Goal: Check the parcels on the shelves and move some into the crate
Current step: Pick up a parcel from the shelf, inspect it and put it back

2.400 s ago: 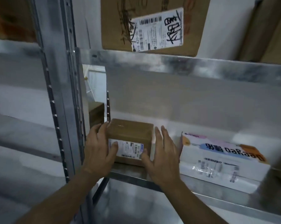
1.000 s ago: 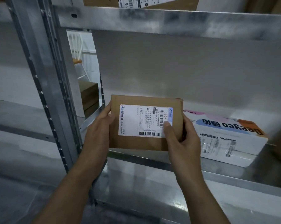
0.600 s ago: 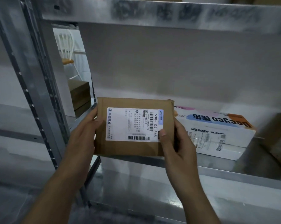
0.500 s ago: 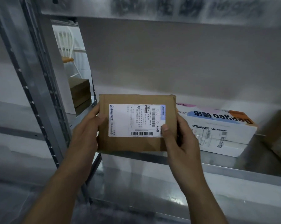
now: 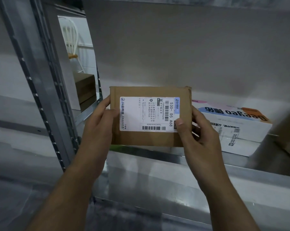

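Head view: the brown parcel [image 5: 150, 138] lay flat on the shelf [image 5: 157, 155] a couple of seconds ago, with the hands closing on its sides. It is now lifted and tipped upright, its shipping label [image 5: 140, 114] turned to the camera. Over the last half second it has barely shifted. I judge this to be the checking step: the label is being read, and the move to the crate, which is out of sight, has not begun.

The parcel sits at centre frame, in front of the shelf's front edge. A white printed box [image 5: 237, 125] lies on the shelf to its right, partly behind the right hand [image 5: 199, 132].

The left hand [image 5: 97, 124] grips the parcel's left edge, thumb on the front face, fingers behind. The right hand grips the right edge, thumb on the label's lower right corner, fingers curled behind.
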Demonstrator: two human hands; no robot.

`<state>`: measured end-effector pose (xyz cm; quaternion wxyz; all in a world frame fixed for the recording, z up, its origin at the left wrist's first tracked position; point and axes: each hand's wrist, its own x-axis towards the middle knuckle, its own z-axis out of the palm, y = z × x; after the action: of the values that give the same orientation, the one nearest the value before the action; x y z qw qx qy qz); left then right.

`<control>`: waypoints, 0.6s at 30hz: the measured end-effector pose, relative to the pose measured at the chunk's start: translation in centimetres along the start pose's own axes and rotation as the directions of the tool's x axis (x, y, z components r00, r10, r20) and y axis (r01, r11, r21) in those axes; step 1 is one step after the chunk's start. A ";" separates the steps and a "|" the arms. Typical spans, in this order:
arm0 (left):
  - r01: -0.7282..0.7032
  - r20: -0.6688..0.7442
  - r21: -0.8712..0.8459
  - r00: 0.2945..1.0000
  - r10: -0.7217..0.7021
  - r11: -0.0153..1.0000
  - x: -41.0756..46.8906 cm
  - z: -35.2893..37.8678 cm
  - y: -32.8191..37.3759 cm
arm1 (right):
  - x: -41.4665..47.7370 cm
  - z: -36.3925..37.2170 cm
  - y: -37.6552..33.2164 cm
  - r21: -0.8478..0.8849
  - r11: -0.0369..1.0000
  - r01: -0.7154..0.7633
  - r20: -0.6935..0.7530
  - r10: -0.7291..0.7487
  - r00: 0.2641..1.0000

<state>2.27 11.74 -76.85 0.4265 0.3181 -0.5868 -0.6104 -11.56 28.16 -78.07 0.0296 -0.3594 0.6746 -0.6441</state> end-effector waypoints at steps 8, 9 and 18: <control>-0.015 -0.064 0.043 0.998 0.017 0.999 0.1 -1.1 0.5 | -0.5 1.2 -0.6 0.013 1.000 -0.013 0.021 0.013 1.000; -0.023 -0.057 0.046 0.998 0.025 0.999 0.1 -1.2 0.6 | -0.5 1.2 -0.6 0.014 1.000 -0.013 0.022 0.012 1.000; -0.008 -0.022 0.000 1.000 0.008 1.000 -0.5 -2.5 2.3 | -0.6 1.5 -2.0 0.107 0.993 -0.055 0.000 0.055 0.998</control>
<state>5.05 11.22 -74.88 0.4354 0.3224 -0.5834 -0.6050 -9.48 27.37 -76.75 0.0655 -0.3374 0.6487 -0.6790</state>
